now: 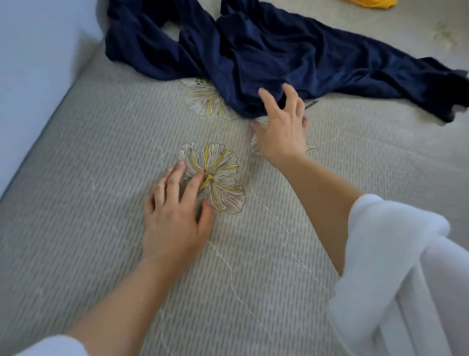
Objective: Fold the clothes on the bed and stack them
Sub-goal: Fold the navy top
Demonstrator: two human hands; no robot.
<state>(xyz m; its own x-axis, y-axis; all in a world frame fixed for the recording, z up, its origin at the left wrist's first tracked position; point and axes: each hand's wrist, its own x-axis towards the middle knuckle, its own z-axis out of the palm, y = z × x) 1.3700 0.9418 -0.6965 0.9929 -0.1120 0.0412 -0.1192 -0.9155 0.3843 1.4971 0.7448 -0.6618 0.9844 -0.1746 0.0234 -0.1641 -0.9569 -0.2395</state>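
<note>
A crumpled navy blue garment (266, 50) lies spread across the far part of the bed (76, 203), its near hem bunched up. My right hand (281, 129) reaches over that near hem with fingers spread and loosely bent, holding nothing; the fingertips are at the fabric's edge. Closer to me, my left hand (175, 216) hovers over the bedspread with its fingers stretched out above a printed flower, empty. A yellow garment (373, 3) shows at the top edge, mostly out of view.
The bedspread is grey-striped with printed white-and-yellow flowers (215, 175). A pale wall (30, 76) runs along the bed's left side. My white sleeves (396, 266) fill the lower right corner.
</note>
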